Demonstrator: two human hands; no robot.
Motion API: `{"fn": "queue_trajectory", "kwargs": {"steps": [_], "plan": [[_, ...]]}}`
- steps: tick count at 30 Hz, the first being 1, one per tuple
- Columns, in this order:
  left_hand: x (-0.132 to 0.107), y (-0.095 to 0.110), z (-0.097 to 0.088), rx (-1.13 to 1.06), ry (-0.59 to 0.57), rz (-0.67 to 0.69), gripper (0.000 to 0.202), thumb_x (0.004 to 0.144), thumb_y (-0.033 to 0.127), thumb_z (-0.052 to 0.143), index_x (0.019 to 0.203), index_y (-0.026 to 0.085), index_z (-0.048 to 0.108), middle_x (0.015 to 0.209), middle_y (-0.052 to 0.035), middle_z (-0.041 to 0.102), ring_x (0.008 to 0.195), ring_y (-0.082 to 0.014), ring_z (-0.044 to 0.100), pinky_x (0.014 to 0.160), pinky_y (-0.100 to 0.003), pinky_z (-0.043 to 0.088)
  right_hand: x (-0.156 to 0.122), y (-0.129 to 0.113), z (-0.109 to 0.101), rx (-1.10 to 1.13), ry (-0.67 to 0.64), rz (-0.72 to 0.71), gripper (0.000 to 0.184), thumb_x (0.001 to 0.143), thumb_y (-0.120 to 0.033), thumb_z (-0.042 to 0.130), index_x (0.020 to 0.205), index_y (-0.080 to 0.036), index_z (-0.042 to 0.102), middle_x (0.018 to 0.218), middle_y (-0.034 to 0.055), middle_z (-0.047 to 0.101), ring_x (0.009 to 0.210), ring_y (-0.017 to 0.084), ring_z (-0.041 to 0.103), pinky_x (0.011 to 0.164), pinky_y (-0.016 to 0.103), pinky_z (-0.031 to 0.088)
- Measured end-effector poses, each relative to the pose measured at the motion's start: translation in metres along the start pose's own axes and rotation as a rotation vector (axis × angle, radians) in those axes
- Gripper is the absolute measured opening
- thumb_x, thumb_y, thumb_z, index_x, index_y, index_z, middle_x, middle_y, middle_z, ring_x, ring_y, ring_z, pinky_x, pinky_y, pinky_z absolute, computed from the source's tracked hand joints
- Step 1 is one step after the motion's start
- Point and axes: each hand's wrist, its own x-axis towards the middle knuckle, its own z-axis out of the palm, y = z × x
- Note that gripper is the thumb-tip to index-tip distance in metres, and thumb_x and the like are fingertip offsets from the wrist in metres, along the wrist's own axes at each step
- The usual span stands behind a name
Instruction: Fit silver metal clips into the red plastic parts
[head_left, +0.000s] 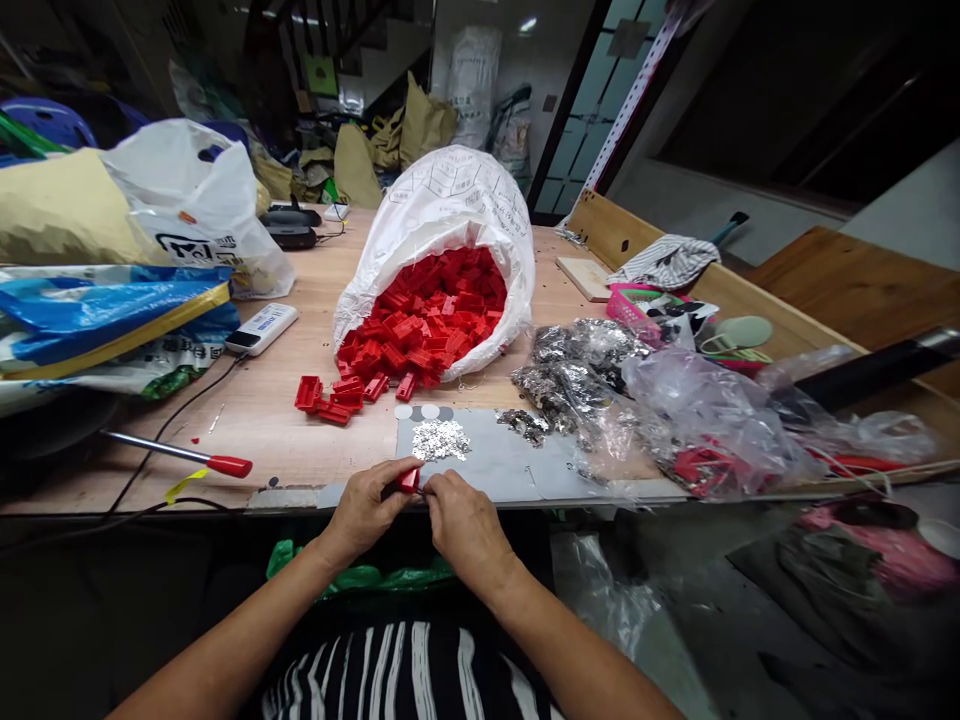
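My left hand (369, 505) pinches a small red plastic part (409, 480) at the near edge of the wooden table (262, 430). My right hand (463, 515) is closed right beside it, fingertips touching the same part; what they pinch is too small to make out. Just beyond my hands a small heap of shiny metal pieces (441, 440) lies on a grey sheet (510, 465). Further back a white sack (450, 215) lies on its side, spilling red plastic parts (420, 325) onto the table, with a few loose ones (330, 395) in front.
Clear bags of metal pieces (585, 375) and crumpled plastic (712, 410) lie to the right. A red-handled screwdriver (180, 453), a white power bank (262, 328) with a black cable, blue and white bags (112, 300) sit left. A pink basket (637, 300) stands back right.
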Motion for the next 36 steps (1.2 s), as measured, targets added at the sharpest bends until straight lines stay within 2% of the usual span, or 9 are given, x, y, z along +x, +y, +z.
{"fn": "queue_trajectory", "kwargs": {"steps": [5, 10, 14, 17, 20, 23, 28, 36], "plan": [[-0.001, 0.002, 0.000, -0.007, 0.009, -0.003, 0.037, 0.075, 0.018, 0.067, 0.112, 0.024, 0.065, 0.109, -0.0044, 0.071, 0.099, -0.0204, 0.066, 0.090, -0.034, 0.050, -0.004, 0.004, 0.003, 0.017, 0.003, -0.034, 0.018, 0.092, -0.018, 0.044, 0.101, -0.021, 0.059, 0.094, 0.0051, 0.062, 0.085, 0.020, 0.063, 0.072, 0.029, 0.047], [-0.009, 0.009, -0.002, -0.042, 0.035, -0.005, 0.033, 0.077, 0.020, 0.066, 0.110, 0.022, 0.063, 0.103, -0.0038, 0.071, 0.093, -0.0186, 0.067, 0.086, -0.033, 0.052, -0.010, 0.022, -0.001, 0.235, 0.050, -0.152, 0.023, 0.095, -0.020, 0.039, 0.114, -0.023, 0.053, 0.101, 0.0051, 0.058, 0.094, 0.018, 0.059, 0.082, 0.030, 0.046], [-0.016, 0.014, -0.004, -0.061, 0.092, -0.006, 0.031, 0.076, 0.021, 0.068, 0.106, 0.022, 0.063, 0.104, -0.0041, 0.070, 0.095, -0.0188, 0.066, 0.087, -0.033, 0.052, -0.015, 0.032, -0.003, 0.357, 0.077, -0.216, 0.022, 0.096, -0.020, 0.036, 0.112, -0.023, 0.051, 0.104, 0.0048, 0.057, 0.097, 0.017, 0.056, 0.086, 0.030, 0.044], [-0.020, 0.017, -0.005, -0.092, 0.115, 0.001, 0.029, 0.077, 0.022, 0.068, 0.105, 0.022, 0.063, 0.106, -0.0040, 0.070, 0.097, -0.0188, 0.066, 0.088, -0.032, 0.051, -0.018, 0.033, -0.003, 0.396, 0.057, -0.225, 0.020, 0.096, -0.018, 0.035, 0.108, -0.023, 0.050, 0.101, 0.0036, 0.059, 0.093, 0.016, 0.057, 0.082, 0.029, 0.044], [-0.022, 0.018, -0.004, -0.124, 0.118, 0.013, 0.029, 0.078, 0.022, 0.067, 0.106, 0.022, 0.063, 0.107, -0.0046, 0.070, 0.098, -0.0192, 0.065, 0.090, -0.034, 0.051, -0.020, 0.030, -0.004, 0.422, 0.009, -0.203, 0.019, 0.095, -0.017, 0.037, 0.106, -0.023, 0.050, 0.090, 0.0009, 0.063, 0.082, 0.015, 0.059, 0.075, 0.026, 0.044], [-0.021, 0.018, -0.002, -0.130, 0.094, 0.016, 0.028, 0.077, 0.022, 0.067, 0.105, 0.022, 0.064, 0.106, -0.0057, 0.070, 0.099, -0.0205, 0.065, 0.091, -0.036, 0.050, -0.019, 0.025, -0.006, 0.404, -0.007, -0.172, 0.018, 0.092, -0.016, 0.043, 0.104, -0.022, 0.054, 0.086, 0.0004, 0.066, 0.078, 0.015, 0.061, 0.071, 0.025, 0.044], [-0.018, 0.014, -0.001, -0.143, 0.039, -0.017, 0.029, 0.076, 0.020, 0.067, 0.105, 0.023, 0.067, 0.103, -0.0059, 0.071, 0.097, -0.0209, 0.065, 0.089, -0.036, 0.050, -0.012, 0.020, -0.006, 0.287, 0.002, -0.208, 0.017, 0.088, -0.015, 0.050, 0.098, -0.021, 0.062, 0.094, 0.0030, 0.066, 0.086, 0.016, 0.061, 0.077, 0.026, 0.044], [-0.014, 0.008, 0.002, -0.128, -0.010, 0.035, 0.033, 0.076, 0.017, 0.066, 0.108, 0.025, 0.067, 0.102, -0.0045, 0.071, 0.097, -0.0208, 0.064, 0.089, -0.036, 0.049, -0.005, 0.018, -0.006, 0.146, -0.066, -0.163, 0.021, 0.090, -0.017, 0.048, 0.103, -0.022, 0.064, 0.095, 0.0040, 0.066, 0.090, 0.017, 0.062, 0.080, 0.025, 0.044]]}}
